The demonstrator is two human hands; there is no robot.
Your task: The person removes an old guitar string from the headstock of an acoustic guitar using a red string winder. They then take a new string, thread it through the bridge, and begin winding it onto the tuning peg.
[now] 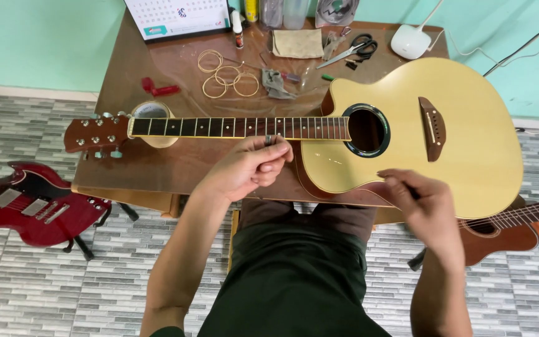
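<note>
1. While your left hand point(247, 168) pinches a small grey metal piece point(269, 140) just below the fretboard point(238, 127), keep thumb and fingertips closed on it; it looks easy to drop.
2. Your right hand point(422, 203) is curled shut near the lower edge of the acoustic guitar point(407, 131), fingers together on something thin (I cannot tell what, though it may be a string end). Hold it lightly taut so it does not kink.
3. Keep the guitar flat on the brown table point(157, 162), its neck resting on the tape roll point(151, 115) under the nut end, so the headstock point(95, 133) stays off the wood.
4. Work close to the neck rather than out over your lap; a slip there would send the piece to the tiled floor.
5. Coiled strings point(229, 78) and scissors point(354, 48) lie well apart at the far side, within reach.
</note>
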